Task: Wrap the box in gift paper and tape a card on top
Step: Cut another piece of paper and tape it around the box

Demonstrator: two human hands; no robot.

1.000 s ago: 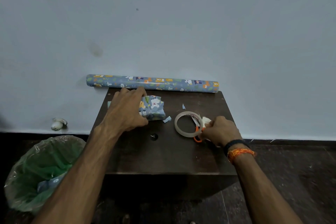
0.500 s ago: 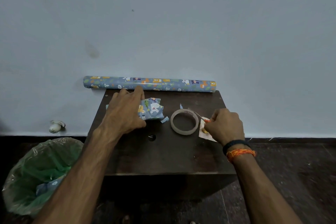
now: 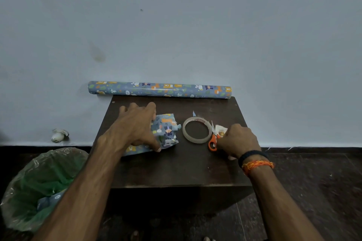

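Note:
A small box wrapped in blue animal-print gift paper (image 3: 166,131) lies on the dark wooden table (image 3: 176,168). My left hand (image 3: 137,127) lies over its left part, fingers spread, thumb at its near edge. To its right sits a roll of clear tape (image 3: 196,129). Orange-handled scissors (image 3: 213,139) lie against the roll, on top of a small white card (image 3: 221,129). My right hand (image 3: 238,141) is curled over the scissors' handle and the card; what its fingers grip is hidden.
A long roll of the same gift paper (image 3: 159,89) lies along the table's far edge against the pale wall. A bin lined with a green bag (image 3: 41,188) stands on the floor at the left. A small blue paper scrap (image 3: 194,113) lies behind the tape.
The wrapped box has slid toward me under my left hand. My right hand has shifted along the scissors and card, and the orange handles show again.

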